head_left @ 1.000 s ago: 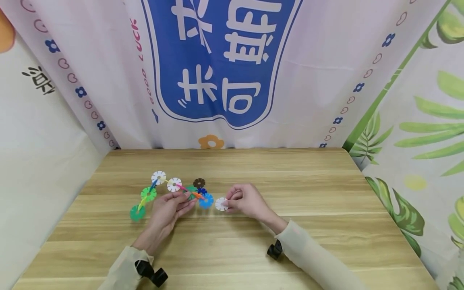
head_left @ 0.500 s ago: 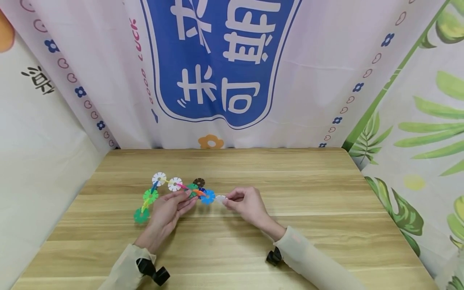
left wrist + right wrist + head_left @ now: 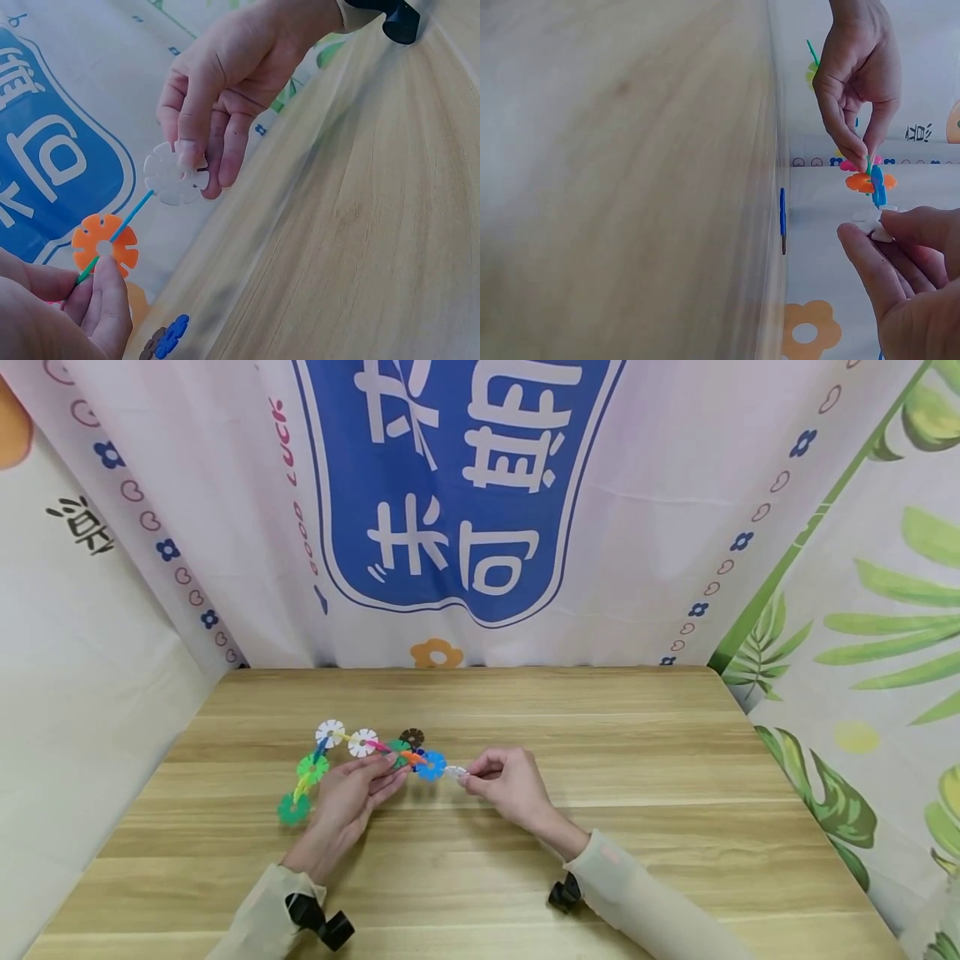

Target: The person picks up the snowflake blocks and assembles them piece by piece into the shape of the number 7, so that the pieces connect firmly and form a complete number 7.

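A zigzag chain of coloured, notched snowflake discs runs from a green end disc (image 3: pixel 294 808) on the left to a blue disc (image 3: pixel 432 766). My left hand (image 3: pixel 347 797) pinches the chain at a green disc (image 3: pixel 400 752), beside an orange disc (image 3: pixel 84 238). Between thumb and fingers, my right hand (image 3: pixel 510 783) pinches a white disc (image 3: pixel 166 181). In the left wrist view, the blue disc stands edge-on, its far edge right at the white disc's rim. Both hands are above the table.
On the wooden table (image 3: pixel 480 877), behind the left fingertips, lie a brown disc (image 3: pixel 412 737) and a dark blue disc (image 3: pixel 177 330). A printed curtain (image 3: pixel 637 543) hangs along the table's back edge.
The white disc has turned from facing the head view to nearly edge-on and has come against the blue disc. The chain has shifted slightly right, and its left end has dropped a little.
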Motion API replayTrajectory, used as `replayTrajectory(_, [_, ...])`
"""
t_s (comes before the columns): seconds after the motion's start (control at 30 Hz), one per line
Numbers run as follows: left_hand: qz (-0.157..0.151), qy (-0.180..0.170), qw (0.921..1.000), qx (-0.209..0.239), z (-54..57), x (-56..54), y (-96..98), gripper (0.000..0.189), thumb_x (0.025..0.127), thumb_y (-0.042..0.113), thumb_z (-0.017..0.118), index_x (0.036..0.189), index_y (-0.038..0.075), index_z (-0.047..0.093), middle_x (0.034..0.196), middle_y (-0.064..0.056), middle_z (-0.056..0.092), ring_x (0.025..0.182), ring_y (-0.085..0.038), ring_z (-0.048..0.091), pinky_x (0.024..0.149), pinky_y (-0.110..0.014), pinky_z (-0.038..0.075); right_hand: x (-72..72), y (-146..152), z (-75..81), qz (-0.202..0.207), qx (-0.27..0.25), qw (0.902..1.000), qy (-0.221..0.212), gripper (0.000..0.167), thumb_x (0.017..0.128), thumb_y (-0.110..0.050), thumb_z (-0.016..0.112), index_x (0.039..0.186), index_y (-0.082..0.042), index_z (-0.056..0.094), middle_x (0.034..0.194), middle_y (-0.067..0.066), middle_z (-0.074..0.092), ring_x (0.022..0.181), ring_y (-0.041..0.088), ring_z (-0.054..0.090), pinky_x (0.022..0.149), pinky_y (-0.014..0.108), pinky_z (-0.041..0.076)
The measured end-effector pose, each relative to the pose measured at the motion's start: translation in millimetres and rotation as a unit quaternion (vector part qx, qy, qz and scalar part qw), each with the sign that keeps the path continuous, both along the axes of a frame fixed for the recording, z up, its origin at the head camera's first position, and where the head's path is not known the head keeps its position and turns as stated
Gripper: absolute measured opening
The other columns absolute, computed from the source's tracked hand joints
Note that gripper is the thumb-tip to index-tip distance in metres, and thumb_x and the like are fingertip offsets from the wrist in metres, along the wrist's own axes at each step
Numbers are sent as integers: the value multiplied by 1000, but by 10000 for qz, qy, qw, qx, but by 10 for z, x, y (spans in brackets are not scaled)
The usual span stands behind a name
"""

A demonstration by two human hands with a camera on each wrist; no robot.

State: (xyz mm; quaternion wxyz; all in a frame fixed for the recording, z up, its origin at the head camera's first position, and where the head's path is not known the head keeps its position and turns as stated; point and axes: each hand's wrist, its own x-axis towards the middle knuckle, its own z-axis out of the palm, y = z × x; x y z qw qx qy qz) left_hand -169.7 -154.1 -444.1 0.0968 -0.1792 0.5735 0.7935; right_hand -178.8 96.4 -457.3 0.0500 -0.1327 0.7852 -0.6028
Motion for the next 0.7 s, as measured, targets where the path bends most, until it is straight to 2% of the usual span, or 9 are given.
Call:
replayTrajectory(0.17, [44,-13,10000,-64,-19,1,6,25,106,6,60,129,-4,58,96,2,78,93,-13,80,94,-27,65,11,-16,-9,-22,-23,10000,-14,6,88,-2,82,88,-1,76,87,15,80,77,23,79,68,27,67])
replayTrajectory(0.27, [0,-37,10000,-46,-29,0,14,28,106,6,59,132,-3,57,98,3,79,95,-12,79,95,-27,64,20,-26,-10,-26,-28,10000,17,6,88,-3,82,87,-2,76,87,15,80,78,24,79,67,25,66])
replayTrajectory(0.4, [-126,-28,9999,-22,-35,16,28,33,107,7,57,138,-4,53,100,4,79,96,-11,78,96,-25,64,27,-38,-11,-43,-79,10000,-7,5,88,-2,81,87,-2,76,87,15,80,81,33,79,69,35,69])
replayTrajectory(0.5, [-227,-8,9997,-13,-38,34,35,27,107,6,57,132,-5,56,98,1,78,94,-11,78,95,-25,64,33,-40,-10,-83,-153,9998,-136,5,89,-1,80,87,-1,76,87,16,80,84,38,79,71,43,69])
replayTrajectory(0.7, [-280,9,9996,80,-15,32,26,14,106,7,59,118,1,64,96,0,79,93,-12,79,92,-24,65,4,-57,4,-144,-275,9988,-383,5,88,2,80,89,3,75,89,18,80,87,40,79,74,45,69])
